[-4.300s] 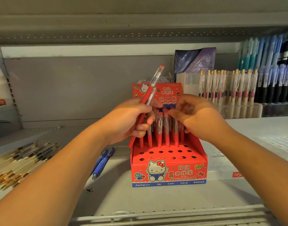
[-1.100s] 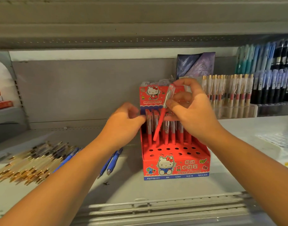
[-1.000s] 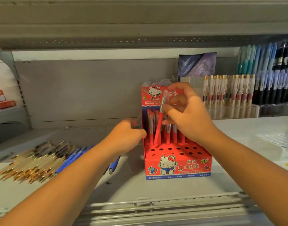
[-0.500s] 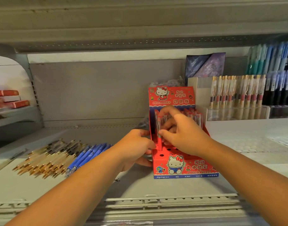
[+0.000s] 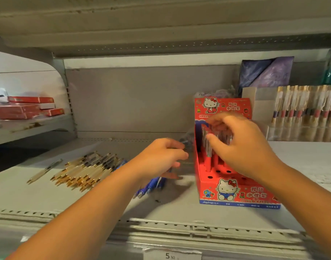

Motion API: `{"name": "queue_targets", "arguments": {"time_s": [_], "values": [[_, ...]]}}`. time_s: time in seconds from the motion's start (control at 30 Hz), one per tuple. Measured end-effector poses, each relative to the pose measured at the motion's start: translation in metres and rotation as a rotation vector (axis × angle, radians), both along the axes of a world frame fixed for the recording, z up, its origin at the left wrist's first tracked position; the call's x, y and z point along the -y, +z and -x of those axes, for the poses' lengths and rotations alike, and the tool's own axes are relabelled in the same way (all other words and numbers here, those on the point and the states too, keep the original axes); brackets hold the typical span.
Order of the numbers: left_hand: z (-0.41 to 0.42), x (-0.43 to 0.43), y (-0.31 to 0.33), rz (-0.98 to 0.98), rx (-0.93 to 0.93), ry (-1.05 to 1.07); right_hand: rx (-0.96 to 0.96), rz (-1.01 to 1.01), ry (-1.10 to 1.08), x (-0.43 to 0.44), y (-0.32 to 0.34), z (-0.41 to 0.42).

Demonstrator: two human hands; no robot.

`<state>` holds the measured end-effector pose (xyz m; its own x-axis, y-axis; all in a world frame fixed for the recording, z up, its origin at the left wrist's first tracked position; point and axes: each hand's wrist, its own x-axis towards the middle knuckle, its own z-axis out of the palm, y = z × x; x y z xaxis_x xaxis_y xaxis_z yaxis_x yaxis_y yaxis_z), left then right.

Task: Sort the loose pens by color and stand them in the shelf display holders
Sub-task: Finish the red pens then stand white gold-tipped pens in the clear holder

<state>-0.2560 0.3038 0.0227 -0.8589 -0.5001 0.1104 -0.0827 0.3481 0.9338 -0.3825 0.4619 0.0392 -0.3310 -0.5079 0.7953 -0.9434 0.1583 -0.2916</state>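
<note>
In the red holder (image 5: 254,196), a red pen (image 5: 208,157) stands pinched by the right grip (image 5: 241,147).

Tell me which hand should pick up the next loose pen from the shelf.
Left, probably. The left hand hovers just above the loose blue pens, near the gold-trimmed pen pile; the right hand is over the red cardboard display box, among its standing red pens.

Both my forearms reach forward. My left hand (image 5: 161,158) hovers low, fingers loosely curled; my right hand (image 5: 238,147) is higher, fingers bent, thumb forward.
</note>
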Motion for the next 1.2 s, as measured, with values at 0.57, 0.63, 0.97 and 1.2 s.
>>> {"name": "queue_targets", "arguments": {"time_s": [0.57, 0.63, 0.97, 1.2], "values": [[-0.196, 0.211, 0.006, 0.472, 0.132, 0.253, 0.330, -0.418, 0.152, 0.206, -0.005, -0.140], [-0.206, 0.233, 0.005, 0.503, 0.180, 0.265, 0.371, -0.481, 0.153, 0.234, -0.004, -0.153], [-0.188, 0.285, -0.009, 0.462, 0.659, 0.266, 0.293, -1.014, -0.161, 0.320, -0.003, -0.169], [-0.141, 0.274, 0.000, 0.252, 0.830, 0.159, 0.366, -1.152, -0.127, 0.348, -0.002, -0.146]]}}
